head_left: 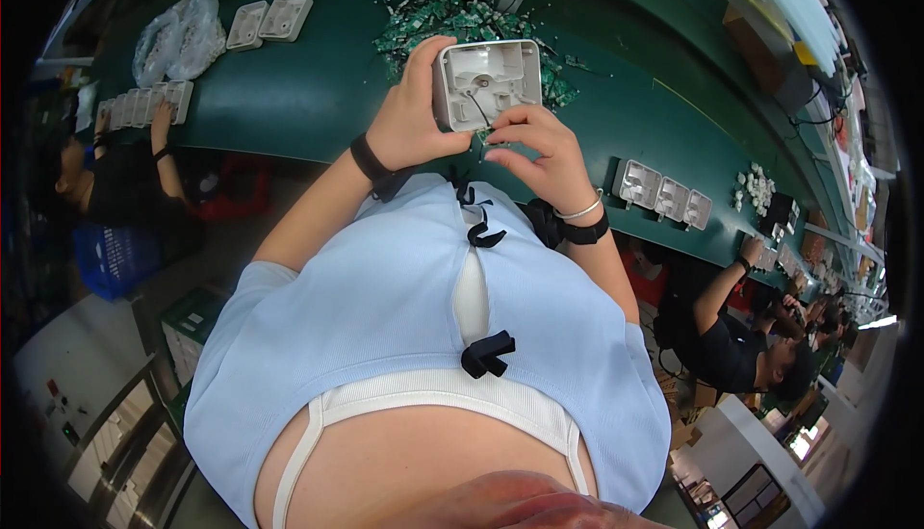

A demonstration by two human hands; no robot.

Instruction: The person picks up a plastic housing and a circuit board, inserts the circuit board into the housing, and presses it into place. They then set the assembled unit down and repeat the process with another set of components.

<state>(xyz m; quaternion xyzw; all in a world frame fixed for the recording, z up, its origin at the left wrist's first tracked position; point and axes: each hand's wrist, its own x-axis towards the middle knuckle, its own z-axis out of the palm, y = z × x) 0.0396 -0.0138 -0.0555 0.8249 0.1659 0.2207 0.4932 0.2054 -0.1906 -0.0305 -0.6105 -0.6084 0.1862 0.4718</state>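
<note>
**Over the table (269, 96): handling green board (484, 138) at rim of pale box (506, 71)**

Gripping box with left hand (414, 115); pinching board in right hand (547, 149). Best to brace box steady, hold board by edges, leave black wire (477, 106) slack.

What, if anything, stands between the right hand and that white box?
Nothing visible does: the right hand is at the near edge of the white box, whose left side the left hand holds.

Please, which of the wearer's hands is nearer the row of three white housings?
Right: the right hand is left of the white housings; the left hand is farther left.
</note>
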